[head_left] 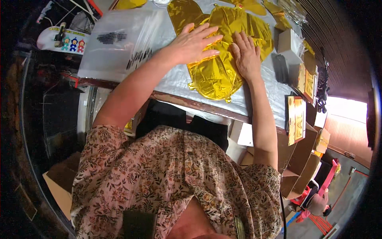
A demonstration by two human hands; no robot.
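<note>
A shiny gold foil balloon (217, 77), flat and creased, lies on the pale-covered table (169, 85) in front of me. Its rounded end with small tabs points toward the near edge. My left hand (197, 44) rests across its left part, fingers spread and stretched out. On the right side of the foil, my right hand (246, 55) lies flat with the fingers extended. Neither hand grips anything. More gold foil (185, 18) sticks out beyond my left hand; whether it is one piece with the balloon I cannot tell.
Clear plastic bags (115, 44) are stacked at the table's left. A white box (289, 46), a dark flat object (281, 68) and a printed yellow card (296, 119) line the right side. Cardboard boxes (300, 171) stand below right; another person (318, 202) is farther off.
</note>
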